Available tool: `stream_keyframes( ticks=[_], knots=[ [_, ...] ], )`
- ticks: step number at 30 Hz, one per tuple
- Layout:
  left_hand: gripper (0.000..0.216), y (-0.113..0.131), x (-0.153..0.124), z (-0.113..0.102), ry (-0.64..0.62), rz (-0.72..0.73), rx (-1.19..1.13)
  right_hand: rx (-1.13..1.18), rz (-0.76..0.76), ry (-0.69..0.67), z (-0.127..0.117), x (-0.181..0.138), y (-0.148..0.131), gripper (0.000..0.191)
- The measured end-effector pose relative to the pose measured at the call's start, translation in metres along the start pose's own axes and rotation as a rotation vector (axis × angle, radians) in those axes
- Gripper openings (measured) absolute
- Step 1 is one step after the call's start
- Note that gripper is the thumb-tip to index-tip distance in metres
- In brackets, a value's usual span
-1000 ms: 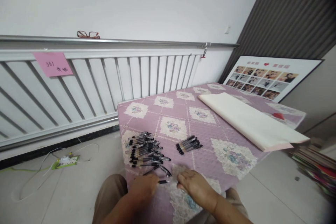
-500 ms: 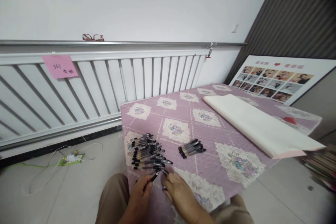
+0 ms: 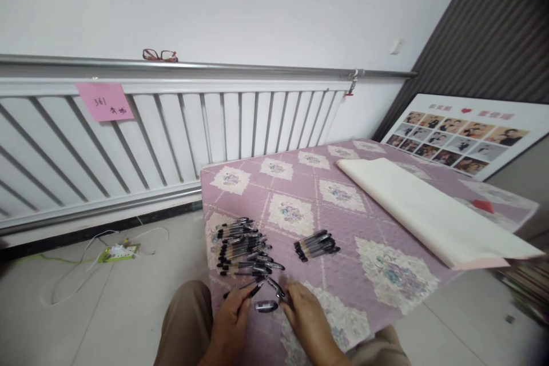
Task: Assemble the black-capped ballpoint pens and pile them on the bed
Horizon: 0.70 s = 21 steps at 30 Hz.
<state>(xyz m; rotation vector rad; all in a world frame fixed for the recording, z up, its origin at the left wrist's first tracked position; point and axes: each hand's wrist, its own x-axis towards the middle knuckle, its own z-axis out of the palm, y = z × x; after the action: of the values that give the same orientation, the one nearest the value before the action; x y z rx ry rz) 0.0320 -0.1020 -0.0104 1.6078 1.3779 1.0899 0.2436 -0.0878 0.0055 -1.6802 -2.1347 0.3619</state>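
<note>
My left hand (image 3: 231, 311) is closed around a black pen (image 3: 256, 289), whose end points up and to the right. My right hand (image 3: 306, 317) has its fingertips closed on a dark pen cap (image 3: 274, 286), close to the tip of that pen. Between the two hands a loose black pen cap (image 3: 266, 306) lies on the purple patterned cloth. Just beyond my hands is a spread-out pile of black pens (image 3: 242, 249). A smaller, neater group of pens (image 3: 316, 245) lies to the right of it.
A folded cream sheet (image 3: 416, 206) covers part of the cloth-topped table (image 3: 291, 171). Behind stands a white radiator (image 3: 240, 120) with glasses (image 3: 160, 55) on its pipe. A photo board (image 3: 458, 134) leans at the right. On the floor lies a power strip (image 3: 120, 252) with cords.
A pen cap that was at my right hand's fingers now lies on the cloth between my hands. My right hand has moved slightly to the right, and the view has shifted a little.
</note>
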Motion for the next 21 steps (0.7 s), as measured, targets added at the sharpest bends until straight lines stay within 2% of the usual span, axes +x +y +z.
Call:
stream_keyframes(
  ticks=[3,9,15,21],
  knots=[
    [0.032,-0.002,0.000,0.002,-0.008,0.001,0.022,-0.029,-0.010,-0.012,0.002,0.011,-0.008,0.012],
    [0.029,-0.005,-0.002,0.005,0.018,0.050,0.126,0.065,-0.037,0.032,0.007,0.030,-0.007,0.015],
    [0.029,-0.002,-0.006,0.004,-0.035,0.187,0.288,0.286,0.034,0.109,-0.003,0.012,-0.008,0.015],
    [0.031,-0.001,-0.012,0.007,-0.044,0.290,0.431,0.413,0.069,0.029,-0.010,-0.004,-0.034,0.031]
  ],
)
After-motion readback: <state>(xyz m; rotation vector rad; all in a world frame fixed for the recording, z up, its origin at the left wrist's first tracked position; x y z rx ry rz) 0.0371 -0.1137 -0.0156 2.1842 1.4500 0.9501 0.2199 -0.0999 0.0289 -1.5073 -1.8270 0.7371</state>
